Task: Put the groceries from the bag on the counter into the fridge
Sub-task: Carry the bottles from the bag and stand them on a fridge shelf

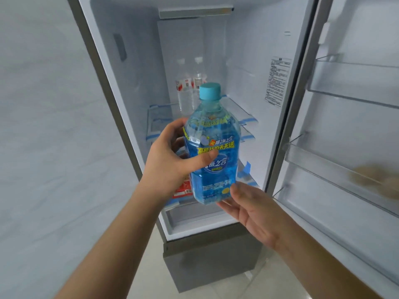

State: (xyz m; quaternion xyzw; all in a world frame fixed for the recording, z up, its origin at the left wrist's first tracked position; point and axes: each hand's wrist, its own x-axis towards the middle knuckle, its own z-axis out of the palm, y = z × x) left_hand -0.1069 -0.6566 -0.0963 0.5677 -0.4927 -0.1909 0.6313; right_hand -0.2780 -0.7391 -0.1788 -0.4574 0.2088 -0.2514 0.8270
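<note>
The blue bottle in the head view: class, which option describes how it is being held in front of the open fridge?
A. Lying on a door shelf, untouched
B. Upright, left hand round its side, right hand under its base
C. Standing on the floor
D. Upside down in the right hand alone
B: the blue bottle is upright, cap on top, with the left hand wrapped round its side and the right hand supporting its base.

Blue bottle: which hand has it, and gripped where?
The blue bottle is upright in front of the open fridge. The left hand grips its labelled middle, thumb across the front. The right hand supports its base with straight fingers.
</note>
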